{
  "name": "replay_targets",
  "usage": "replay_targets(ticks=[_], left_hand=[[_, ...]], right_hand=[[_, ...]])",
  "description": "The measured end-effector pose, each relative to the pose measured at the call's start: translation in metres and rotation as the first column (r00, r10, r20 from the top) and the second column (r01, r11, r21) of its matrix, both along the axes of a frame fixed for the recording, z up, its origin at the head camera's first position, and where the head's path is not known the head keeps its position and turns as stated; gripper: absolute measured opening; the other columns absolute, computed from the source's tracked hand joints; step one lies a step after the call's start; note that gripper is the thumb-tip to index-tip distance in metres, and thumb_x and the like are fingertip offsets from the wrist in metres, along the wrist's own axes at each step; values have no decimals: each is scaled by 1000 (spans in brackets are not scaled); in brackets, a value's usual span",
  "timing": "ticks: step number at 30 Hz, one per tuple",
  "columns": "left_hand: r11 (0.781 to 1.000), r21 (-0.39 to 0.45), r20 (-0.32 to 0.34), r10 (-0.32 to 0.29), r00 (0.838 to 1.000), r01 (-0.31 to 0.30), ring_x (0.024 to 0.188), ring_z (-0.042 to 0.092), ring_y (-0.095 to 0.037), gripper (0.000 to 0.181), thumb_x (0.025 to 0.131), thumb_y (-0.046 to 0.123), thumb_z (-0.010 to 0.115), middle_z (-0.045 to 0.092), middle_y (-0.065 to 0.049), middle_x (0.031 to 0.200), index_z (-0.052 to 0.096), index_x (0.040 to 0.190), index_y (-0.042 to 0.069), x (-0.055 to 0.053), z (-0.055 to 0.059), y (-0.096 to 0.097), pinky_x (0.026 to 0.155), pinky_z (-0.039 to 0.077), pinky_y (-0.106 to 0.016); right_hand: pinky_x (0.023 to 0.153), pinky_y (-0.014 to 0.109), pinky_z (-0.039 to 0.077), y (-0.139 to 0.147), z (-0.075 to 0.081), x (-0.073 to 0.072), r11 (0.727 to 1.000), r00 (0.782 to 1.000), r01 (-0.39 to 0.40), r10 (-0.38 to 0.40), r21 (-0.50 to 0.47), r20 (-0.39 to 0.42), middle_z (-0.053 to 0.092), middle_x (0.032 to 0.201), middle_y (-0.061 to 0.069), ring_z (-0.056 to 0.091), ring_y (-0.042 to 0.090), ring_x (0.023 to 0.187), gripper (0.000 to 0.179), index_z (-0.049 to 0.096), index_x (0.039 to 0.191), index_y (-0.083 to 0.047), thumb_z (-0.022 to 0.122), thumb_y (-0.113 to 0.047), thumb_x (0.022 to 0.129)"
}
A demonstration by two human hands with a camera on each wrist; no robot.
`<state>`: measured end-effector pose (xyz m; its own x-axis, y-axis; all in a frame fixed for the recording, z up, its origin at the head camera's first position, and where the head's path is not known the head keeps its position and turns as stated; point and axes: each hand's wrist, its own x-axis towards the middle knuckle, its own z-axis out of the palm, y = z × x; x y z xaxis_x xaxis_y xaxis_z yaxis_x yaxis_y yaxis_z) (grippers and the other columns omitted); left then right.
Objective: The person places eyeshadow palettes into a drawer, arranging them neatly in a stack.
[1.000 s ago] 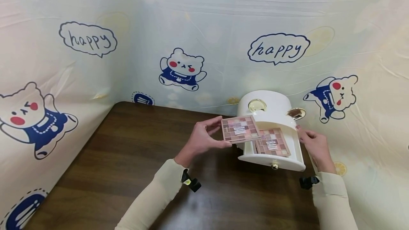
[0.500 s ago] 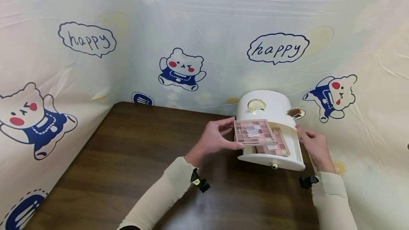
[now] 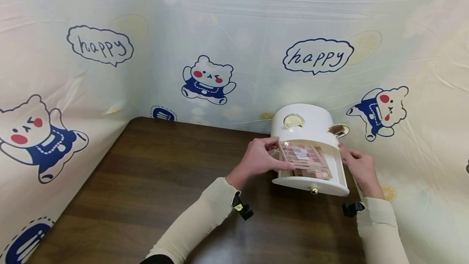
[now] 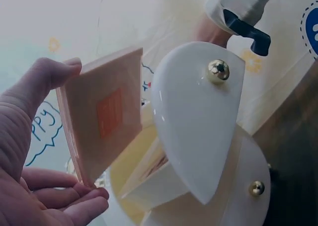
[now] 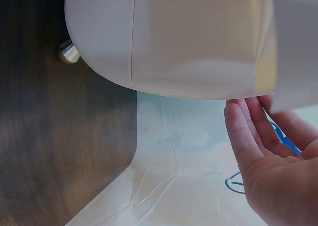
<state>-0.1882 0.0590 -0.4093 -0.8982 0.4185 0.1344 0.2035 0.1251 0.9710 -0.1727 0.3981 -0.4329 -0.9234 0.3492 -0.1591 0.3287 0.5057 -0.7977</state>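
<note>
My left hand (image 3: 258, 158) pinches an eyeshadow palette (image 3: 301, 153) by its left side, thumb on one edge and fingers on the opposite one. The palette is tilted above the pulled-out drawer (image 3: 293, 183) of a white rounded organizer (image 3: 311, 114). Below it, a second eyeshadow palette (image 3: 318, 174) lies in the drawer, mostly covered in the head view. The held palette's plain pinkish underside with an orange label (image 4: 110, 113) shows in the left wrist view. Fingertips of my right hand (image 3: 360, 170) touch the organizer's right side, with the fingers fairly straight (image 5: 243, 129).
A gold knob (image 3: 314, 190) sits on the drawer front. One gold ear-like piece (image 3: 338, 130) sticks out at the organizer's right, near my right hand. The brown table (image 3: 165, 182) meets a printed cloth backdrop (image 3: 256, 89) behind and at the sides.
My left hand has carried the palette rightward and slightly down, from left of the drawer to over it, covering more of the second palette. The right hand stays at the organizer's side.
</note>
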Motion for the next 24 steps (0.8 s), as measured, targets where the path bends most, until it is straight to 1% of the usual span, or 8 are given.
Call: replay_targets(ticks=[4, 6, 8, 12, 16, 19, 21, 24], left_hand=[[998, -53, -42, 21, 999, -23, 97, 65, -22, 58, 63, 42, 96, 72, 6, 95, 73, 108, 14, 0, -1, 11, 78, 55, -27], [997, -66, -57, 24, 998, -27, 93, 65, -21, 55, 63, 43, 97, 72, 6, 90, 73, 104, 15, 0, -1, 16, 71, 53, -25], [996, -78, -68, 26, 997, -32, 91, 64, -22, 56, 62, 43, 97, 72, 6, 87, 74, 104, 15, 1, -1, 20, 67, 51, -25], [989, -132, -108, 46, 993, -60, 94, 59, -22, 63, 60, 46, 97, 70, 8, 90, 74, 109, 14, 4, 2, 27, 69, 47, -26], [980, -182, -167, 47, 985, -78, 91, 54, -18, 54, 61, 50, 95, 70, 5, 89, 73, 101, 21, 5, 3, 34, 71, 43, -30], [980, -183, -167, 43, 985, -74, 92, 53, -18, 53, 61, 51, 95, 70, 7, 89, 73, 101, 24, 5, 2, 38, 73, 40, -32], [980, -185, -152, 50, 987, -78, 97, 52, -20, 59, 61, 53, 94, 68, 11, 91, 73, 107, 23, 5, 2, 41, 76, 40, -32], [981, -176, -135, 53, 989, -76, 103, 53, -21, 69, 59, 54, 95, 66, 14, 96, 73, 115, 21, 4, 0, 45, 80, 45, -31]], right_hand=[[102, 56, 44, 0, 0, 0, 1000, 1000, 9, -8, 11, -12, 49, 143, 28, 56, 43, 123, 89, 50, 144, 4, 50, -69, 93], [102, 55, 44, 0, 1, 0, 1000, 1000, 11, -11, 11, -18, 50, 143, 28, 57, 43, 122, 88, 51, 143, 5, 51, -68, 93], [102, 53, 45, 0, 1, 0, 1000, 1000, 15, -15, 12, -20, 51, 142, 28, 57, 42, 122, 87, 52, 142, 5, 51, -68, 94], [102, 53, 45, 0, 2, 0, 1000, 1000, 16, -16, 17, -19, 52, 141, 28, 58, 41, 121, 87, 52, 142, 6, 51, -67, 94], [102, 53, 45, 0, 1, 0, 1000, 1000, 12, -12, 17, -25, 52, 140, 29, 59, 40, 119, 86, 53, 141, 6, 52, -66, 94], [101, 52, 46, -1, 0, 0, 1000, 1000, 7, -7, 19, -24, 52, 141, 29, 59, 40, 119, 86, 53, 141, 6, 52, -66, 94], [102, 52, 46, -1, 0, 0, 1000, 1000, 6, -6, 20, -20, 51, 141, 29, 59, 40, 120, 87, 52, 141, 6, 52, -66, 94], [102, 53, 45, -2, 0, 0, 1000, 1000, 8, -8, 20, -17, 51, 142, 29, 57, 42, 122, 88, 52, 142, 6, 51, -67, 94]])
